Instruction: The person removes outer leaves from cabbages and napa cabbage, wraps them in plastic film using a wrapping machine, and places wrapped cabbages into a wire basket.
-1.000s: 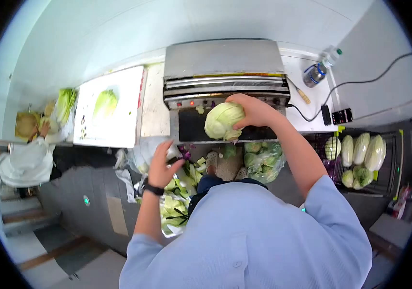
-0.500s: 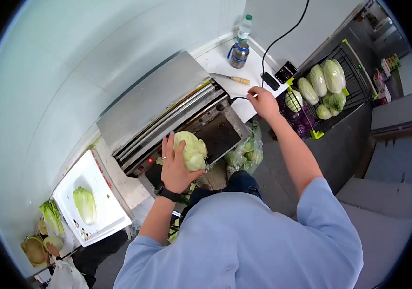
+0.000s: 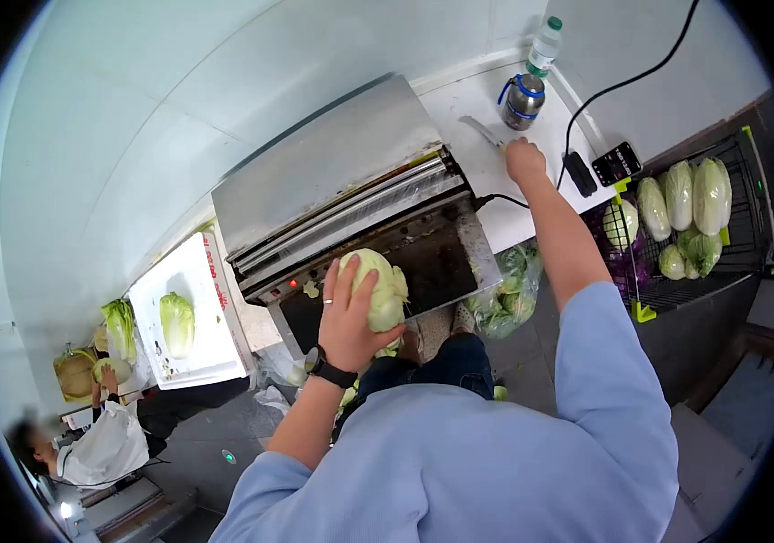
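Note:
My left hand (image 3: 348, 315) is wrapped around a pale green round cabbage (image 3: 387, 294), pressing it against the front of the steel wrapping machine (image 3: 333, 167). A ring and a dark watch (image 3: 328, 368) are on that hand and wrist. At the white counter, my right hand (image 3: 525, 161) is closed on the handle of a knife (image 3: 480, 130). The knife's curved blade points up and left, and most of its handle is hidden by my fingers. Just above this hand stands a steel flask (image 3: 523, 101) with a blue strap.
A green-capped bottle (image 3: 545, 47), a phone (image 3: 617, 164) and a black cable share the counter. On the right, a black cart (image 3: 742, 255) carries several wrapped cabbages. Bagged greens (image 3: 506, 294) lie below the counter. Leftward are a white tray (image 3: 209, 360) with a cabbage and a person (image 3: 106, 443) handling produce.
My right hand has moved from beside the machine's cord onto the knife handle and closed on it. The left hand still grips the cabbage. The view has shifted, showing more of the other person.

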A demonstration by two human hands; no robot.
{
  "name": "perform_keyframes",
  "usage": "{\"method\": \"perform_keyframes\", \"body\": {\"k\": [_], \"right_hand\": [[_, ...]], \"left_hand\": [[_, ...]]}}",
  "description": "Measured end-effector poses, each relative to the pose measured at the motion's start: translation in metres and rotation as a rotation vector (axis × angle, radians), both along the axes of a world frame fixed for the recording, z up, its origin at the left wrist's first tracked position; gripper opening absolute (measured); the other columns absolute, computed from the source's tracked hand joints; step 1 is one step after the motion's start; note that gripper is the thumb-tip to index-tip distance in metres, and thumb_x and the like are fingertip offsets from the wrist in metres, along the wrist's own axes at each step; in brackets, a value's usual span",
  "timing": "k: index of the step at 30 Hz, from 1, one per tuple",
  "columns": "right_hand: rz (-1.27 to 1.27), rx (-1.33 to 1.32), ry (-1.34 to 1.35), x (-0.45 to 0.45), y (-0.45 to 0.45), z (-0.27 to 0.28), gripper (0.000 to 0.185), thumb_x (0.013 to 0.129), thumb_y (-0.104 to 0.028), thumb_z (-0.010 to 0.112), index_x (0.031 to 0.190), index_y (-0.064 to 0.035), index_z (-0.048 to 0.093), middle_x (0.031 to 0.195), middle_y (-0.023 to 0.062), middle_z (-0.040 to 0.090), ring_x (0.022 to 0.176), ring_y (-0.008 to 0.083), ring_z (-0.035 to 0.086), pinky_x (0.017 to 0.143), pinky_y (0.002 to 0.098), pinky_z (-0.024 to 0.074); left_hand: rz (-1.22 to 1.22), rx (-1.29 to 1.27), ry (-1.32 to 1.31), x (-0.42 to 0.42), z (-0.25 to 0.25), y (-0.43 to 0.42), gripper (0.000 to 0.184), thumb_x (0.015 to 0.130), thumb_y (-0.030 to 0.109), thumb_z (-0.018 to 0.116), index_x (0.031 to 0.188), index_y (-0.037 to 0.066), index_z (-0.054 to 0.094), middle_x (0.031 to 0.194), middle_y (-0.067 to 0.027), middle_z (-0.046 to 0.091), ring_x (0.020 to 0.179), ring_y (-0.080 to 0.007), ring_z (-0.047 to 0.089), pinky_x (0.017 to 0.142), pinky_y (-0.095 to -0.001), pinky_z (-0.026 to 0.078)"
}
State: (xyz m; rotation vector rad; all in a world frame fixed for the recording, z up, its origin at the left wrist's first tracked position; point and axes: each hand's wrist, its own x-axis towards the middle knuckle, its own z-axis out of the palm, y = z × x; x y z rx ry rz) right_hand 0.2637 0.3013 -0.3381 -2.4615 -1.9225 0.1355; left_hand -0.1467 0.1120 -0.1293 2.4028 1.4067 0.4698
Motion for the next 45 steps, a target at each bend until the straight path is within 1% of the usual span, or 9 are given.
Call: {"method": "perform_keyframes", "body": {"k": [4,6,8,10,14,17,23,26,45], "right_hand": [[-0.123,0.159,0.2,-0.015,-0.064,0.101,0.018,0.093,-0.014,0.062,0.107,-0.0037,0.06,0.097,0.018,0.07,0.092,0.0373,0.071,0.075,0.047,0.0562],[-0.163,0.318,0.543,-0.025,-0.113,0.117,0.027,0.099,-0.024,0.059,0.116,-0.0038,0.052,0.088,0.0225,0.067,0.083,0.0405,0.069,0.074,0.0501,0.0535],[-0.172,0.216,0.873,-0.063,-0.166,0.153,0.029,0.104,-0.03,0.054,0.114,-0.0029,0.051,0.08,0.0191,0.065,0.08,0.036,0.07,0.07,0.0457,0.0524],[-0.131,0.181,1.378,-0.111,-0.219,0.121,0.026,0.108,-0.029,0.048,0.114,-0.0046,0.05,0.081,0.0081,0.064,0.07,0.0195,0.062,0.064,0.036,0.0511],[-0.08,-0.108,1.621,-0.202,-0.28,0.126,0.024,0.107,-0.028,0.051,0.116,-0.007,0.045,0.079,0.0035,0.057,0.066,0.0108,0.054,0.058,0.028,0.0454],[-0.078,-0.165,1.612,-0.229,-0.286,0.116,0.025,0.108,-0.028,0.05,0.118,-0.005,0.048,0.08,0.0056,0.058,0.071,0.0143,0.056,0.063,0.0325,0.046],[0.08,-0.075,1.387,-0.243,-0.295,0.102,0.032,0.109,-0.034,0.043,0.116,-0.0032,0.048,0.083,0.0206,0.062,0.075,0.041,0.063,0.067,0.0465,0.0473],[0.06,-0.074,1.318,-0.246,-0.295,0.107,0.032,0.109,-0.034,0.041,0.113,-0.0029,0.046,0.085,0.0261,0.064,0.08,0.0479,0.063,0.068,0.0523,0.047],[0.03,-0.029,1.124,-0.264,-0.285,0.117,0.028,0.108,-0.031,0.044,0.107,-0.0029,0.044,0.082,0.0288,0.063,0.08,0.0517,0.06,0.067,0.0585,0.0441]], "left_hand": [[0.106,0.064,-0.086,-0.005,-0.012,-0.004,0.093,0.057,0.026,0.092,0.137,0.007,0.049,0.153,-0.0207,0.04,0.141,-0.0474,0.036,0.115,-0.0551,0.035],[0.138,0.083,-0.14,-0.008,-0.017,-0.008,0.091,0.059,0.027,0.091,0.137,0.006,0.05,0.152,-0.0204,0.041,0.141,-0.0458,0.037,0.115,-0.0536,0.035],[0.15,0.068,-0.132,-0.006,-0.015,-0.008,0.09,0.059,0.028,0.09,0.136,0.006,0.05,0.152,-0.0203,0.041,0.14,-0.0449,0.038,0.115,-0.0533,0.035],[0.154,0.068,-0.115,-0.004,-0.014,-0.006,0.089,0.059,0.028,0.09,0.135,0.006,0.051,0.152,-0.0202,0.041,0.139,-0.0439,0.039,0.115,-0.0528,0.035],[0.156,0.101,-0.132,0.0,-0.017,-0.004,0.088,0.06,0.028,0.09,0.135,0.006,0.052,0.151,-0.0204,0.041,0.14,-0.0438,0.039,0.115,-0.0527,0.035],[0.163,0.11,-0.144,-0.003,-0.018,-0.007,0.087,0.06,0.028,0.09,0.135,0.005,0.051,0.151,-0.0206,0.041,0.14,-0.0436,0.039,0.114,-0.0528,0.036],[0.154,0.11,-0.131,-0.004,-0.019,-0.007,0.088,0.061,0.031,0.09,0.136,0.005,0.051,0.15,-0.0205,0.041,0.14,-0.0456,0.036,0.114,-0.0525,0.038],[0.155,0.098,-0.136,-0.006,-0.021,-0.007,0.088,0.061,0.031,0.09,0.136,0.005,0.052,0.15,-0.0205,0.041,0.14,-0.0457,0.036,0.114,-0.0527,0.038],[0.19,0.077,-0.193,-0.016,-0.027,-0.004,0.088,0.061,0.027,0.09,0.136,0.006,0.051,0.153,-0.0181,0.04,0.14,-0.0419,0.038,0.114,-0.0514,0.038]]}}
